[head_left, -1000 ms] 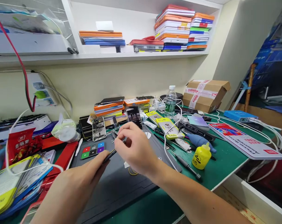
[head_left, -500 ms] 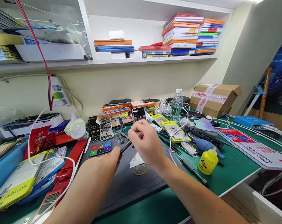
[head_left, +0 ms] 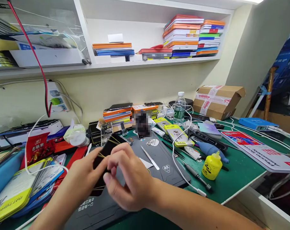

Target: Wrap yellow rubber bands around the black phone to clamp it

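— Hands first: what are they doing?

— Left hand grips a flat black phone-shaped slab from its left edge, fingers curled around it, tilting it up above the dark grey rubber work mat. Right hand is half-curled in front of the slab, thumb and fingertips pinching at it near the thin yellow rubber bands stretched across its face.

— How does the slab look?

— Glossy black, long side running up and away from the person, several yellow bands crossing it at slanted angles. Its lower end is hidden behind the right hand. It is held off the mat, over the near left part of it.

— What lies about it?

— A slim silver metal blade lies on the mat just right of the hands, beside a white paper scrap. Farther right on the green desk stand a small yellow squeeze bottle and a black-handled screwdriver, and a clear plastic water bottle stands near the wall.

— And against half a second ago?

— Then the left hand held a thin dark tool and the right pinched something small farther up the mat; the yellow bands lay loose on the mat. Now both hands are nearer the person, on the slab, and the bands are around it.
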A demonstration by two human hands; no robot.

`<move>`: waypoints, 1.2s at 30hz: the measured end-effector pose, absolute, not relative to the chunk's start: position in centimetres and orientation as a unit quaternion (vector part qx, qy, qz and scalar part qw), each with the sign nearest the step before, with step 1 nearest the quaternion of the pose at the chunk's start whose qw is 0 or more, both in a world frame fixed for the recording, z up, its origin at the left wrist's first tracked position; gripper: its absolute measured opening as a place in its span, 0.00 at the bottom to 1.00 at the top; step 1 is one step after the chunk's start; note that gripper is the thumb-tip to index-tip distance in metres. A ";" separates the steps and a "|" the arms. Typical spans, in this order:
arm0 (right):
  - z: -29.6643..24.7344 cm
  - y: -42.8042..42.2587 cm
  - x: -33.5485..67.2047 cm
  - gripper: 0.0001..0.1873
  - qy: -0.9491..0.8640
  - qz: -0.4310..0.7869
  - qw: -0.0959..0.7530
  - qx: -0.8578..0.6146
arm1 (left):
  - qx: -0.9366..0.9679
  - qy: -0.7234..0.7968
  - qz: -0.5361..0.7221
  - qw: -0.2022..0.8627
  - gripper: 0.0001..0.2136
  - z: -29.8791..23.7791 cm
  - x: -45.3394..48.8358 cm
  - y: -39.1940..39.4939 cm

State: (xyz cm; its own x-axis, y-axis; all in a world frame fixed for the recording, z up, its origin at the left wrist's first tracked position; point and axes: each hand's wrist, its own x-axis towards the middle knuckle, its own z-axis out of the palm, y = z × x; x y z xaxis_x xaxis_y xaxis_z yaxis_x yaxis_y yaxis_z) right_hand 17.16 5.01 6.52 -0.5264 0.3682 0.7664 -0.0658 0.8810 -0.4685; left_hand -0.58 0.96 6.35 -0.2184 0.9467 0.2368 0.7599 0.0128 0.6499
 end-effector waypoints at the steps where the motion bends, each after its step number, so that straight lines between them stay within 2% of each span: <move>1: 6.3 5.3 17.1 0.08 -0.829 0.250 0.486 -0.118 | 0.581 0.684 0.400 0.188 0.25 6.2 -0.9 1.1; 5: 5.7 6.4 16.7 0.05 -0.799 0.283 0.490 -0.202 | 0.398 0.617 0.534 0.419 0.34 5.7 -1.5 0.9; 8: 5.3 6.7 16.3 0.04 -0.803 0.267 0.491 -0.207 | 0.291 0.591 0.562 0.500 0.37 6.0 -1.3 0.4; 10: 5.0 6.6 16.0 0.06 -0.802 0.303 0.477 -0.193 | 0.256 0.575 0.571 0.526 0.35 6.4 -1.1 0.1; 13: 4.7 6.6 15.7 0.09 -0.760 0.419 0.461 -0.186 | 0.197 0.574 0.600 0.522 0.24 7.0 -0.7 -0.1; 16: 5.0 6.9 15.6 0.07 -0.673 0.498 0.498 -0.227 | 0.139 0.584 0.620 0.505 0.13 6.9 -0.8 -0.1; 18: 5.4 7.3 15.7 0.09 -0.620 0.570 0.478 -0.251 | 0.129 0.578 0.609 0.528 0.12 6.5 -1.0 -0.1; 20: 5.7 7.7 15.7 0.17 -0.580 0.668 0.393 -0.251 | 0.138 0.570 0.593 0.552 0.17 6.0 -0.9 -0.1; 22: 5.9 8.1 15.7 0.23 -0.561 0.716 0.334 -0.248 | 0.177 0.579 0.574 0.552 0.21 5.7 -0.6 -0.2; 26: 5.5 8.2 15.4 0.25 -0.562 0.702 0.339 -0.275 | 0.256 0.594 0.559 0.519 0.25 5.2 0.5 0.0; 32: 5.0 6.9 14.8 0.19 -0.600 0.666 0.318 -0.307 | 0.229 0.606 0.623 0.437 0.14 4.9 -0.3 0.7; 36: 5.3 6.9 15.2 0.21 -0.609 0.675 0.308 -0.281 | 0.188 0.593 0.618 0.480 0.17 4.8 -1.0 0.8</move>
